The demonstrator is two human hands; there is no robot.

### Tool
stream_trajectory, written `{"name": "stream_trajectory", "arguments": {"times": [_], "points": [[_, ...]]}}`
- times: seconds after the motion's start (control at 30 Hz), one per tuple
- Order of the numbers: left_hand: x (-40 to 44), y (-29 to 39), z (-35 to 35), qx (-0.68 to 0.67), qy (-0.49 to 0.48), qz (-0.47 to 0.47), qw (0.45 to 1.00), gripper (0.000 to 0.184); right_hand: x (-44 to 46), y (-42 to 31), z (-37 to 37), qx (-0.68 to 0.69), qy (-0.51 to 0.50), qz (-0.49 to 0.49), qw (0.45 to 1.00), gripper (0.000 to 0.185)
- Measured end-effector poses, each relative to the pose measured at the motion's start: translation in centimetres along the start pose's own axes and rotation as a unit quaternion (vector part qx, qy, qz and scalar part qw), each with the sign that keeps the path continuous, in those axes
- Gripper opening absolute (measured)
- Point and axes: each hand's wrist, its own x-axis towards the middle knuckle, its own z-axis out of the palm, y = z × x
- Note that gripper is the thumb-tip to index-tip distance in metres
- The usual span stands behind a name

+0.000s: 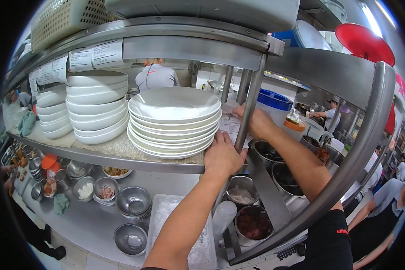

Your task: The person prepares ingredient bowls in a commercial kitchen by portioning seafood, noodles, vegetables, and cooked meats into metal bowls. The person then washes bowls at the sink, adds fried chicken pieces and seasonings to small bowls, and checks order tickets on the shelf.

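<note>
A stack of white plates (pixel 174 105) sits at the right end of the steel shelf (pixel 99 156). My left hand (pixel 223 154) rests at the shelf's corner against the right side of this stack, fingers extended and thumb apart. Just behind the steel post (pixel 251 101), my right hand (pixel 258 122) has its fingers closed at the edge of a printed paper slip (pixel 231 125). The slip stands between the plates and the post, partly covered by both. Some right fingertips are hidden.
White bowls (pixel 97 108) are stacked left of the plates, under hanging order slips (pixel 94 56). Below are metal bowls (pixel 133 201), a white tray (pixel 166 204), a squeeze bottle (pixel 224 217) and food pots (pixel 253 222). A curved steel rail (pixel 369 130) runs at right; co-workers (pixel 155 77) stand beyond.
</note>
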Motion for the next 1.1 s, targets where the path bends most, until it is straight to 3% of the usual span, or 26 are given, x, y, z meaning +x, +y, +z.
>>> {"name": "stream_trajectory", "arguments": {"times": [0.17, 0.27, 0.37, 0.57, 0.67, 0.87, 1.1], "points": [[0.0, 0.0, 0.0, 0.004, 0.000, 0.001, 1.000, 0.086, 0.1, 0.3, 0.1, -0.043, 0.006, -0.020, 0.999, 0.022], [0.0, 0.0, 0.1, 0.005, 0.001, 0.001, 1.000, 0.086, 0.1, 0.0, 0.4, -0.004, 0.069, -0.020, 0.997, 0.024], [0.0, 0.0, 0.0, 0.005, 0.000, 0.001, 1.000, 0.086, 0.4, -0.8, 0.2, 0.018, 0.071, 0.037, 0.997, 0.028], [0.0, -0.1, 0.1, 0.016, 0.005, 0.002, 1.000, 0.086, 0.3, 0.2, 0.1, 0.007, 0.050, -0.112, 0.992, 0.022], [0.0, 0.0, 0.2, 0.018, 0.003, 0.001, 1.000, 0.086, 0.0, 1.0, 1.1, 0.027, 0.053, -0.137, 0.989, 0.017], [0.0, 0.1, 0.1, 0.017, 0.001, -0.002, 1.000, 0.086, 0.3, -0.2, 1.2, -0.024, 0.074, -0.016, 0.997, 0.022], [0.0, 0.2, -0.1, 0.013, -0.002, -0.006, 1.000, 0.085, 0.3, -0.6, 1.2, -0.009, 0.114, 0.008, 0.993, 0.038]]}}
